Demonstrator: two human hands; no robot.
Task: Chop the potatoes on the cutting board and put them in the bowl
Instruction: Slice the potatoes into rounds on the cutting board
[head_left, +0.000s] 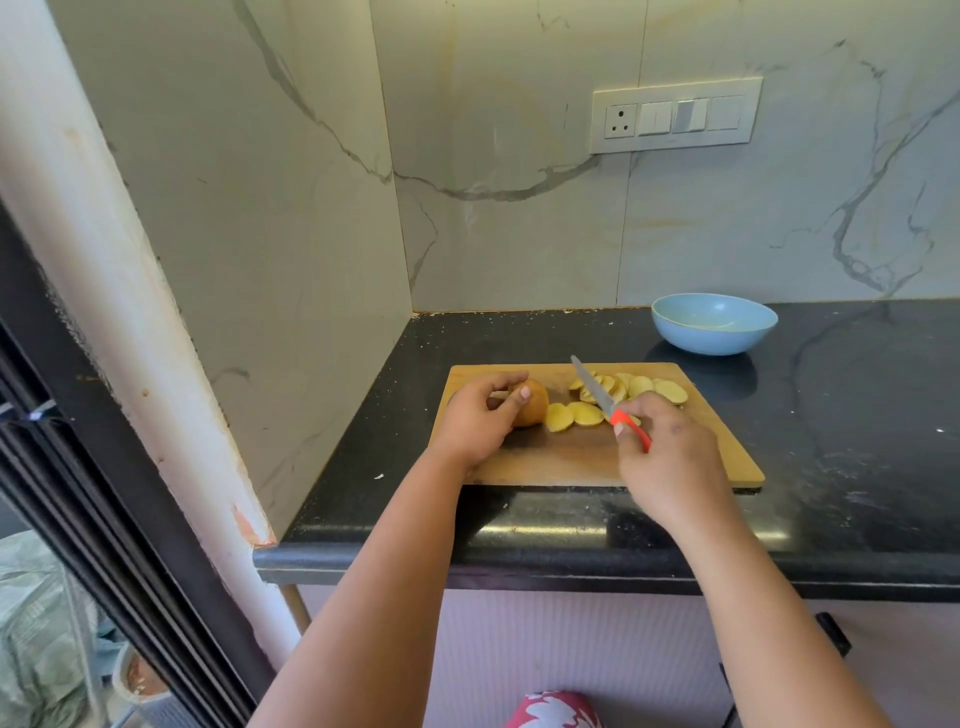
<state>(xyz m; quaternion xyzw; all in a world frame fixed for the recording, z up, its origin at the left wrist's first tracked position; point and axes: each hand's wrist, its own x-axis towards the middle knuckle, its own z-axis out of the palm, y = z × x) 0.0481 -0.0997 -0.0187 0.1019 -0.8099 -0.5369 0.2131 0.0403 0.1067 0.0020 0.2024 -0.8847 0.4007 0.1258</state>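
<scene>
A wooden cutting board lies on the black counter. At its left end my left hand holds a brown uncut piece of potato with curled fingers. Several pale yellow potato slices lie across the board's far side and middle. My right hand grips the orange handle of a knife, its blade raised and pointing away over the slices. A light blue bowl stands behind the board's right corner; its inside looks empty.
Black stone counter runs to the right, with marble walls at the back and left. A switch panel sits on the back wall. The counter's front edge is just below the board.
</scene>
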